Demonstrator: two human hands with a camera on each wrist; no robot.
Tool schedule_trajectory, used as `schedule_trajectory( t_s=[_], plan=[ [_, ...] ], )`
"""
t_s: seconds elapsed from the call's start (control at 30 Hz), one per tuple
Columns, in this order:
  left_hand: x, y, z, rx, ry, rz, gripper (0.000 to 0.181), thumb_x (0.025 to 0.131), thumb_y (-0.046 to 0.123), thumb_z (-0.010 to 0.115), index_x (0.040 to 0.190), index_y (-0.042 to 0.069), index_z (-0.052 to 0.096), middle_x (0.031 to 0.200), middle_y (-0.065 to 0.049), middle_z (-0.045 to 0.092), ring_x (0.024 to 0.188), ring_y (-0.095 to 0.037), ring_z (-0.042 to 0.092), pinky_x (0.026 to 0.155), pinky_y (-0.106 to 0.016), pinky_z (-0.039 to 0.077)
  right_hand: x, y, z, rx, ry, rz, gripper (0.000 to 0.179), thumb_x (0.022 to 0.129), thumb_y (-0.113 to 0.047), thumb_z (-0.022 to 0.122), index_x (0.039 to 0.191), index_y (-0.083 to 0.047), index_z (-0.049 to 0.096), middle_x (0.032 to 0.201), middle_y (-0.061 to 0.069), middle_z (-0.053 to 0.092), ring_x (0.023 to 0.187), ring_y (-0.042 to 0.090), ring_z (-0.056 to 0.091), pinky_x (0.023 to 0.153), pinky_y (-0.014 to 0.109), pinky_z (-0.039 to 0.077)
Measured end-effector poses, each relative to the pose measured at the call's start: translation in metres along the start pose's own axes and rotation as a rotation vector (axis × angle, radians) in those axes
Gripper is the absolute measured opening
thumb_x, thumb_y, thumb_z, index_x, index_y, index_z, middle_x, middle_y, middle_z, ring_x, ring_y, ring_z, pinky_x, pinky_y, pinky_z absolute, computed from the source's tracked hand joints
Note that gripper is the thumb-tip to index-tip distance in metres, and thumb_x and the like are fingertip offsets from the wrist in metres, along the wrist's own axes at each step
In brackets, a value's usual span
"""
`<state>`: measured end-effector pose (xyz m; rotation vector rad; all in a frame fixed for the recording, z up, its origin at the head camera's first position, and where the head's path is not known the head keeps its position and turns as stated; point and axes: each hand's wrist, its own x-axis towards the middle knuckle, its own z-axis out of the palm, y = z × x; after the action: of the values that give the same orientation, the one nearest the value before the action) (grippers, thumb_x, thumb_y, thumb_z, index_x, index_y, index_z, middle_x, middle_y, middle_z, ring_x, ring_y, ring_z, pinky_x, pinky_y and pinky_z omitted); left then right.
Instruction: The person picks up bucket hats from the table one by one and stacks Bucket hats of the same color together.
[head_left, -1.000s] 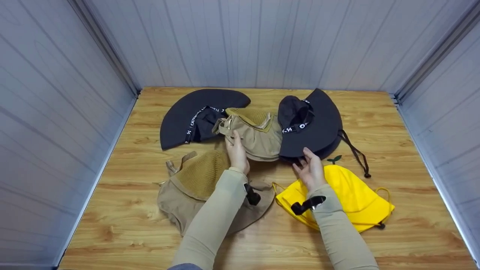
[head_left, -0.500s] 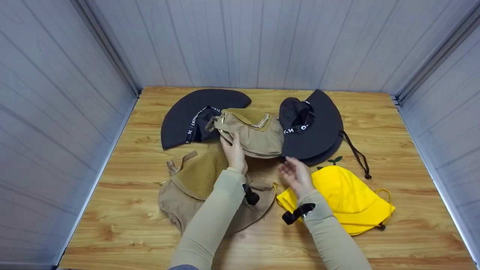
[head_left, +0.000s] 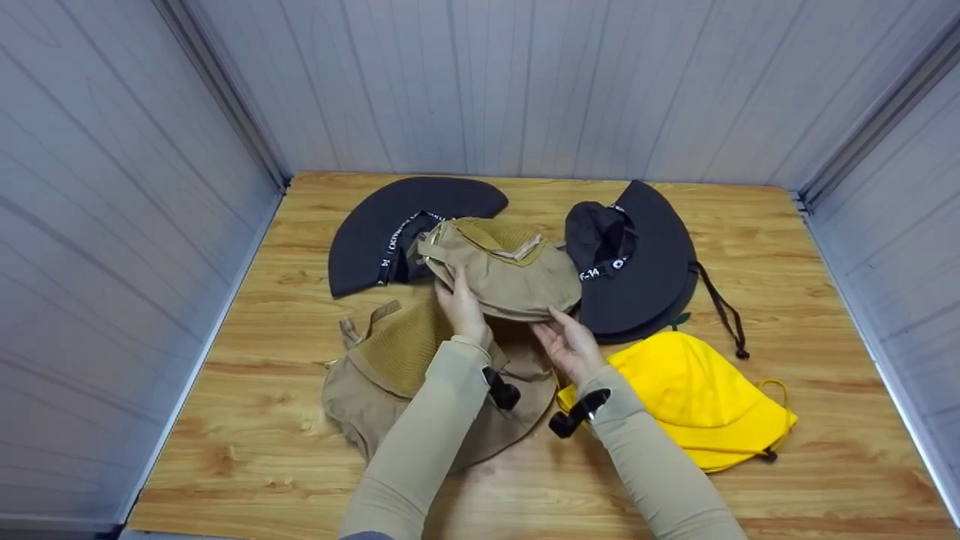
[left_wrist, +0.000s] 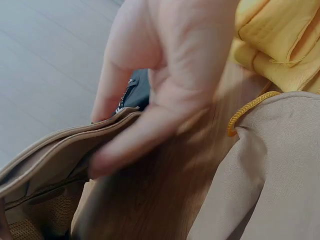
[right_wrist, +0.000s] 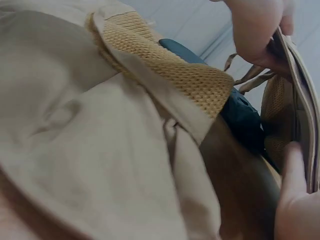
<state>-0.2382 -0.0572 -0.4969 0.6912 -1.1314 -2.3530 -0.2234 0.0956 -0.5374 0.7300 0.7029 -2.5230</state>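
Note:
A folded khaki sun hat (head_left: 517,274) with a mustard mesh crown is held up between both hands. My left hand (head_left: 466,311) grips its brim at the left side. At the lower right edge, my right hand (head_left: 574,346) pinches the brim, the thumb (right_wrist: 294,167) on one face and fingers on the other. In the left wrist view the right hand (left_wrist: 185,70) straddles the layered brim edge (left_wrist: 55,150). Below the wrists lies a second khaki hat (head_left: 397,375) with a mesh crown, partly hidden by the left forearm.
Two dark wide-brimmed hats lie behind: one at back left (head_left: 375,217), one at right (head_left: 652,270) with a black cord (head_left: 724,307). A yellow hat (head_left: 690,397) with a leaf sprout is at front right. Pale panel walls (head_left: 495,90) enclose the wooden table (head_left: 232,390).
My right hand has left the right dark hat's brim, moved left and taken hold of the khaki hat's edge. The khaki hat has come out from under that dark brim.

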Motion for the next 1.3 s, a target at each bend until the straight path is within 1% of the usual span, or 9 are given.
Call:
schedule_trajectory(
  t_s=[0.07,0.13,0.4,0.53,0.67,0.8,1.03,1.2,1.3],
  plan=[
    [0.0,0.0,-0.001,-0.012,0.007,-0.007,0.052,0.102,0.015,0.05,0.149,-0.001,0.034,0.151,-0.017,0.045,0.138,-0.029,0.044,0.115,-0.033,0.036,0.001,-0.001,0.004,0.005,0.007,-0.018,0.008,0.102,-0.004,0.045,0.107,-0.003,0.051,0.087,0.011,0.069,0.087,0.018,0.07,0.09,0.028,0.056],
    [-0.001,0.0,-0.001,-0.02,0.007,-0.015,0.052,0.102,0.015,0.05,0.149,-0.001,0.036,0.149,-0.018,0.046,0.136,-0.029,0.046,0.114,-0.033,0.038,0.001,0.0,0.006,0.019,0.001,-0.038,0.009,0.101,0.001,0.043,0.107,-0.004,0.049,0.085,0.011,0.068,0.074,0.019,0.072,0.078,0.028,0.06],
    [-0.009,-0.007,-0.002,-0.052,-0.056,-0.047,0.06,0.096,0.004,0.057,0.151,0.005,0.033,0.151,-0.016,0.044,0.138,-0.029,0.045,0.115,-0.035,0.037,0.0,0.005,0.014,0.048,-0.039,-0.065,0.01,0.101,0.004,0.043,0.106,-0.003,0.047,0.084,0.014,0.068,0.074,0.021,0.072,0.072,0.028,0.06],
    [-0.014,-0.012,-0.002,-0.037,-0.068,-0.023,0.075,0.09,-0.006,0.058,0.155,0.008,0.024,0.155,-0.015,0.037,0.143,-0.029,0.037,0.118,-0.037,0.033,-0.002,0.009,0.017,0.041,-0.055,-0.049,0.008,0.1,0.004,0.045,0.1,0.0,0.053,0.084,0.015,0.068,0.075,0.022,0.072,0.074,0.028,0.06],
    [-0.017,-0.018,-0.002,-0.05,-0.077,0.011,0.09,0.08,-0.016,0.058,0.156,0.01,0.017,0.158,-0.016,0.03,0.145,-0.03,0.032,0.12,-0.039,0.03,-0.003,0.014,0.02,0.021,-0.08,-0.037,0.016,0.101,0.004,0.046,0.094,0.002,0.06,0.085,0.016,0.071,0.077,0.022,0.073,0.076,0.028,0.06],
    [-0.019,-0.021,-0.001,-0.084,-0.098,0.011,0.092,0.073,-0.026,0.052,0.153,0.005,0.018,0.155,-0.02,0.032,0.144,-0.032,0.032,0.12,-0.041,0.028,-0.005,0.02,0.024,-0.069,-0.095,-0.041,0.021,0.101,0.002,0.048,0.089,0.0,0.066,0.085,0.012,0.072,0.076,0.021,0.072,0.075,0.026,0.06],
    [-0.017,-0.018,0.0,-0.089,-0.079,-0.027,0.089,0.066,-0.03,0.045,0.146,-0.002,0.022,0.151,-0.023,0.035,0.139,-0.031,0.035,0.119,-0.04,0.028,-0.007,0.026,0.025,-0.278,-0.087,-0.119,0.025,0.1,-0.004,0.054,0.077,-0.009,0.064,0.081,0.003,0.069,0.071,0.016,0.062,0.068,0.022,0.054],
    [-0.016,-0.014,-0.002,-0.13,-0.091,-0.012,0.091,0.063,-0.033,0.042,0.146,-0.001,0.022,0.15,-0.023,0.036,0.137,-0.03,0.036,0.118,-0.039,0.03,-0.006,0.021,0.023,-0.208,-0.147,-0.079,0.028,0.103,-0.004,0.047,0.087,-0.006,0.069,0.09,0.007,0.071,0.086,0.019,0.066,0.086,0.029,0.055],
    [-0.017,-0.008,-0.004,-0.149,-0.106,-0.013,0.093,0.063,-0.034,0.041,0.146,0.002,0.022,0.151,-0.023,0.035,0.139,-0.031,0.036,0.116,-0.039,0.032,-0.005,0.015,0.022,-0.145,-0.158,-0.09,0.023,0.103,-0.004,0.044,0.094,-0.004,0.065,0.094,0.007,0.069,0.089,0.02,0.067,0.088,0.031,0.055]
  ],
)
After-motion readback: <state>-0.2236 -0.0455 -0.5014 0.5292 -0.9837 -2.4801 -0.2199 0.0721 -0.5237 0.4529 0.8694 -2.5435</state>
